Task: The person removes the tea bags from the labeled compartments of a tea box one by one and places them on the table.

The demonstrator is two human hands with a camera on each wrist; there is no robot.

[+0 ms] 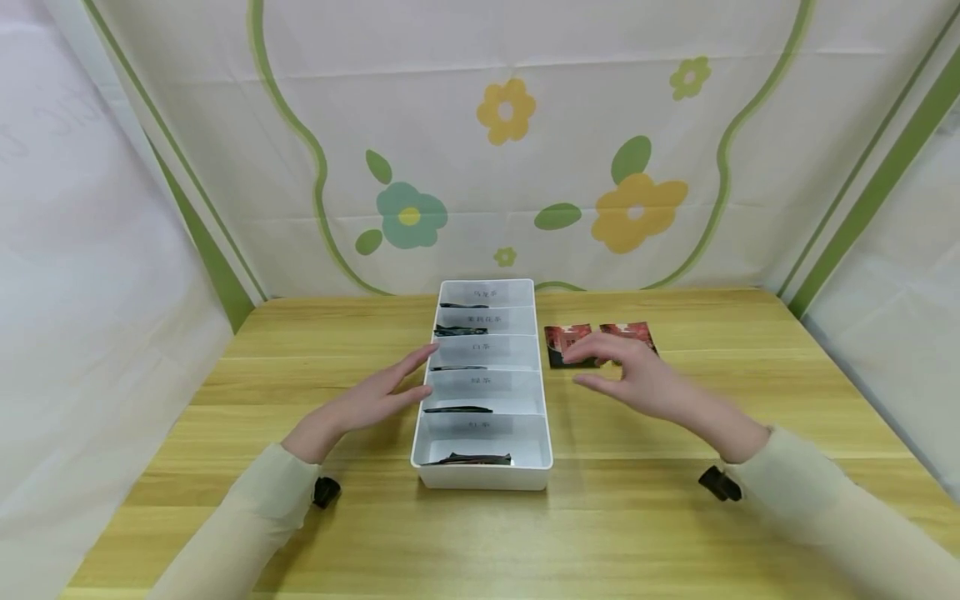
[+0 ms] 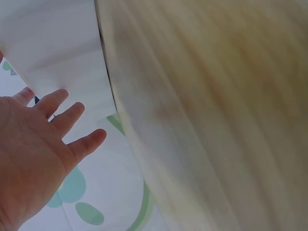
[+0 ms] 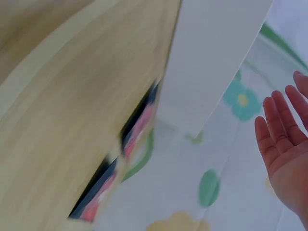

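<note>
A long white divided box (image 1: 483, 478) stands on the table, its several compartments labelled and each holding dark packets, such as the one in the nearest section (image 1: 472, 459). My left hand (image 1: 367, 402) is at the box's left side, fingers spread and nothing in them; the left wrist view shows them beside the white wall (image 2: 62, 57). To the right of the box lie two red and black sachets, a left one (image 1: 557, 340) and a right one (image 1: 636, 331). Over them hovers my right hand (image 1: 645, 379), fingers loosely bent, thumb apart, holding nothing; it partly hides both.
The wood-grain table (image 1: 480, 542) reaches back to a white cloth backdrop (image 1: 450, 100) printed with flowers. White cloth side walls (image 1: 82, 292) rise at left and right. A black clip (image 1: 326, 492) is at the left cuff and another black piece (image 1: 720, 483) at the right.
</note>
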